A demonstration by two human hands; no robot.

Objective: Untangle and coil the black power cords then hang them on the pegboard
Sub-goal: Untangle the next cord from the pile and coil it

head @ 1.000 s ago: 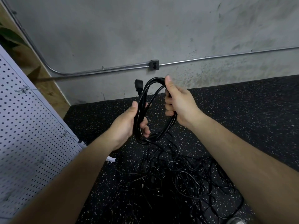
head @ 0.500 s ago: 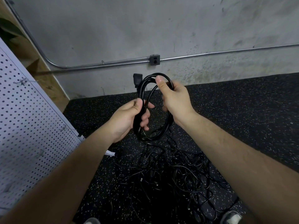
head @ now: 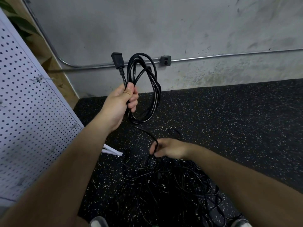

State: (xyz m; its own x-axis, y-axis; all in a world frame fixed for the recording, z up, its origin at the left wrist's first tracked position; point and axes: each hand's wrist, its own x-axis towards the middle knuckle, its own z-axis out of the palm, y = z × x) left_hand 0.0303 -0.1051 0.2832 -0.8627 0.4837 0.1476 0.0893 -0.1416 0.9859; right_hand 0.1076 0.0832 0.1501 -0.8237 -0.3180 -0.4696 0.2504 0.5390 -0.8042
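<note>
My left hand (head: 122, 99) is raised and gripped around a coil of black power cord (head: 153, 89), with several loops hanging beside it and the cord's connector end (head: 117, 60) sticking up above my fist. A loose length of the same cord runs down from the coil to my right hand (head: 167, 148), which pinches it low over the floor. Below that hand lies a tangled heap of black cords (head: 172, 182). The white pegboard (head: 27, 112) leans at the left, with metal hooks (head: 38, 79) on it.
A concrete wall carries a metal conduit (head: 229, 55) and a grey outlet box (head: 165, 60). The floor is black speckled rubber (head: 237, 120). The pegboard's white foot (head: 113, 151) juts out near the heap. My shoe tips (head: 98, 222) show at the bottom edge.
My right hand has let go of the coil's top and dropped down to the loose cord above the heap. My left hand has lifted the coil higher.
</note>
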